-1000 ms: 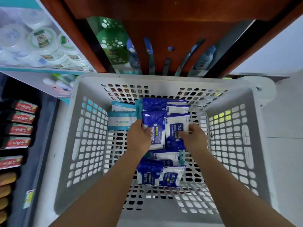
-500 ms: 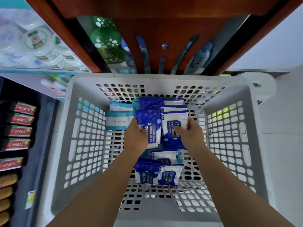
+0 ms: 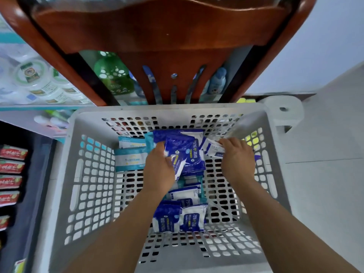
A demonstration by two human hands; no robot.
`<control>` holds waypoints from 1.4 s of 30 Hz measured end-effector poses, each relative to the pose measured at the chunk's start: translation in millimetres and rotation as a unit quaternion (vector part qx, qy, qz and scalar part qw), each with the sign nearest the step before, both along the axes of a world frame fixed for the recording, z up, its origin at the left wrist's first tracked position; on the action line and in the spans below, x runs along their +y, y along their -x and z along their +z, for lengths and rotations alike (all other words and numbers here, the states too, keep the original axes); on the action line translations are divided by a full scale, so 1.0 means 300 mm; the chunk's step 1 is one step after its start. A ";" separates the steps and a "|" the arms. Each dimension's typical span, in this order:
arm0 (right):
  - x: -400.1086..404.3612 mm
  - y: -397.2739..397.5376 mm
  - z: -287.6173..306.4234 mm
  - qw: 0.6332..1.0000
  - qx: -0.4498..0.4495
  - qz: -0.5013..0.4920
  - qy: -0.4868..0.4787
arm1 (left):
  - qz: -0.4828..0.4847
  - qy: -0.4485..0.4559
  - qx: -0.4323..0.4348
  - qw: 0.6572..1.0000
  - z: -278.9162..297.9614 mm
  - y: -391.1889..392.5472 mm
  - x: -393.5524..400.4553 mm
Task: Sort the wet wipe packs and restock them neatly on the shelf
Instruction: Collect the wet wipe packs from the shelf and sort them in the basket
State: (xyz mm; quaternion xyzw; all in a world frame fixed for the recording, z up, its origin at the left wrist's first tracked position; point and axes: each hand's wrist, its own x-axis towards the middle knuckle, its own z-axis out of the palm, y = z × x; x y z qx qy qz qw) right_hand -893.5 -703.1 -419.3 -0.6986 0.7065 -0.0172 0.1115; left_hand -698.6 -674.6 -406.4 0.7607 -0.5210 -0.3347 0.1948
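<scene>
Grey perforated basket: blue-and-white wet wipe packs are contained. A blue pack is gripped by the left hand; a white pack is pinched by the right hand.

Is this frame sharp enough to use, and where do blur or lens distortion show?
Head view: the right hand and its white pack are motion-smeared; the blue packs nearer the camera read clearly; wide-angle bowing curves the basket walls and wooden shelf frame; lighting even, little glare.
</scene>
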 end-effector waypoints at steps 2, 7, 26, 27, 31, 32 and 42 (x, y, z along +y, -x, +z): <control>-0.018 0.010 -0.002 0.999 0.032 0.009 -0.028 | -0.010 0.008 0.000 1.000 -0.001 0.016 -0.006; -0.050 0.012 -0.043 0.997 0.042 -0.065 -0.012 | -0.005 0.035 -0.005 0.999 -0.030 0.024 -0.004; -0.104 0.012 -0.178 0.996 -0.085 0.019 0.032 | -0.011 0.023 0.037 0.999 -0.050 0.042 -0.002; -0.093 -0.005 -0.135 0.981 -0.188 -0.043 0.008 | -0.005 0.019 0.050 0.999 -0.038 0.052 -0.005; -0.019 -0.054 0.014 0.802 -0.540 -0.172 -0.191 | 0.057 -0.005 0.158 0.986 0.003 0.104 -0.032; -0.003 -0.050 0.034 0.760 -0.588 -0.190 -0.202 | 0.069 -0.012 0.183 0.981 0.011 0.118 -0.037; -0.004 -0.002 0.105 0.919 -0.356 -0.143 -0.097 | 0.029 -0.038 0.165 0.985 0.015 0.175 -0.043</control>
